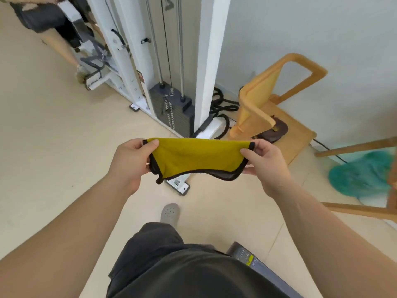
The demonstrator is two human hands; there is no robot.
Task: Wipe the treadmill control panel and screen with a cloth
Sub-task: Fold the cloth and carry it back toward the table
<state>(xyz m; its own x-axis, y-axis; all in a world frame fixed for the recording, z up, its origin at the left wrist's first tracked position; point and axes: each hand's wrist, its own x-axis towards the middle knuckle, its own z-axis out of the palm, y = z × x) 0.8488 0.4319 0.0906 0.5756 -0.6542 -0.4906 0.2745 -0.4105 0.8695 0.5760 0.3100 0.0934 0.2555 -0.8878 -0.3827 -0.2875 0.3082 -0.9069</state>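
A yellow cloth (197, 157) with a black hem is stretched between both hands at chest height, folded so its lower edge sags. My left hand (131, 161) pinches its left corner between thumb and fingers. My right hand (265, 162) pinches the right corner the same way. A dark grey edge with a yellow-green sticker (247, 258) shows at the bottom right, possibly part of the treadmill. No control panel or screen is in view.
A white cable weight machine (171, 87) with a grey weight stack stands ahead on the beige floor. A wooden chair (279, 100) sits to its right against the wall. A green mop head (363, 175) and wooden legs are at the right. Another person's legs (64, 39) are at the top left.
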